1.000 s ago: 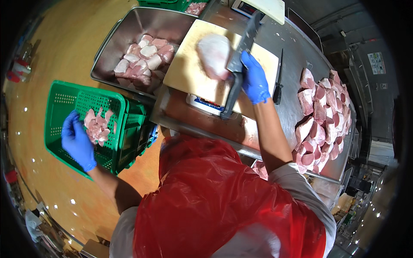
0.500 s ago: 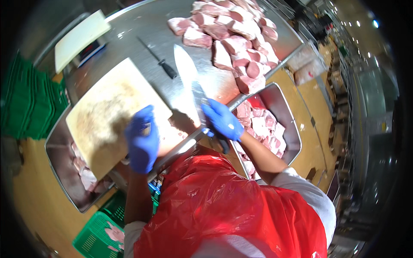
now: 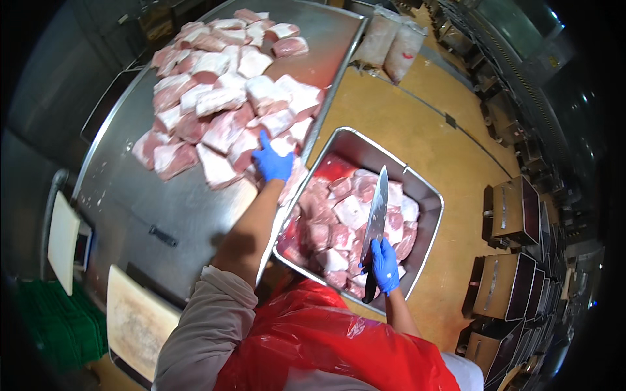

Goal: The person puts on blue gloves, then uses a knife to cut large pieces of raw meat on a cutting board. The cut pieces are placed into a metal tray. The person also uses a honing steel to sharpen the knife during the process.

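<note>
My left hand (image 3: 272, 161), blue-gloved, reaches across to the near right side of a heap of raw meat pieces (image 3: 225, 101) on the steel table. Its fingers are spread and touch the meat; no piece is lifted. In my blue-gloved right hand (image 3: 385, 266) is a large knife (image 3: 376, 215), gripped around where blade and black handle meet. The blade points away from me, above a steel tub (image 3: 427, 241) of cut meat chunks (image 3: 345, 212). Part of the handle shows below the hand.
On the steel table (image 3: 189, 221) lies a sharpening steel (image 3: 163, 236) with a black handle. A stained cutting board (image 3: 140, 322) is near left, with a white board (image 3: 63, 241) and stacked green crates (image 3: 62, 326) beyond. Steel carts (image 3: 505, 283) line the right; filled plastic bags (image 3: 398, 49) stand far off.
My view has swung right, from the cutting board toward the heap and tub. My left hand has moved from over the board onto the meat. The knife has moved right, over the tub.
</note>
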A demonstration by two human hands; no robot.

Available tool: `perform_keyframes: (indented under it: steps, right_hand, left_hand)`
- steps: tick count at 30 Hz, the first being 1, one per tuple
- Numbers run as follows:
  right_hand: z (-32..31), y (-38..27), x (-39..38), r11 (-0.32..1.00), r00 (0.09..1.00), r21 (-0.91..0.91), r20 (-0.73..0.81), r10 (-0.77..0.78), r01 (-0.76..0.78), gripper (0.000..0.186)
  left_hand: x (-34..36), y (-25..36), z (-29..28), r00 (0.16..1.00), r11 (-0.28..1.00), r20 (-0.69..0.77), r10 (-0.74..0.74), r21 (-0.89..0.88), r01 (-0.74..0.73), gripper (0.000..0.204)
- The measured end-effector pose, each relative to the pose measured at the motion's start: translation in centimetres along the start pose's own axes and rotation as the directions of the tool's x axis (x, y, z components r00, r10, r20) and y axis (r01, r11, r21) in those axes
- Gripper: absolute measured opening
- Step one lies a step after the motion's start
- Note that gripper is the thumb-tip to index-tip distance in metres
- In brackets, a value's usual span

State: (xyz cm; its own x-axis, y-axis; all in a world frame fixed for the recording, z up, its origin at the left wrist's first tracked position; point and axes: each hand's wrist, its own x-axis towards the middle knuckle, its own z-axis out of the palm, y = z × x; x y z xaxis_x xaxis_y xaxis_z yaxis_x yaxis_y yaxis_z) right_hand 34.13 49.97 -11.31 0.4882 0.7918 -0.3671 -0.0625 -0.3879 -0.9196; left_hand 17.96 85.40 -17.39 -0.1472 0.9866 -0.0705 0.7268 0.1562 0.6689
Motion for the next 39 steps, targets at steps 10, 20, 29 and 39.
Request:
perform_keyframes:
  steps: [10,20,29,39]
  right_hand:
    - [-2.6,-1.2,4.4,1.0,1.0,0.008,-0.009,0.008,-0.008,0.029]
    - [7.2,3.1,6.1,0.984,0.93,-0.129,0.36,-0.071,0.125,0.027]
    - [25.5,-1.8,-6.3,0.913,0.61,-0.128,0.778,-0.15,0.387,0.026]
    - [30.4,2.3,-17.7,0.9,0.467,-0.145,0.881,-0.072,0.411,0.032]
  left_hand:
    - [1.5,-7.1,-4.3,0.991,0.521,0.131,-0.021,-0.845,0.123,0.053]
    - [-20.3,-24.2,-34.2,0.962,0.872,-0.038,0.269,-0.416,-0.26,0.05]
    - [-37.1,-42.2,-54.6,0.992,0.706,0.087,-0.09,-0.697,0.125,0.056]
    - [-41.5,-40.9,-45.1,0.587,0.936,-0.775,-0.236,-0.017,0.353,0.083]
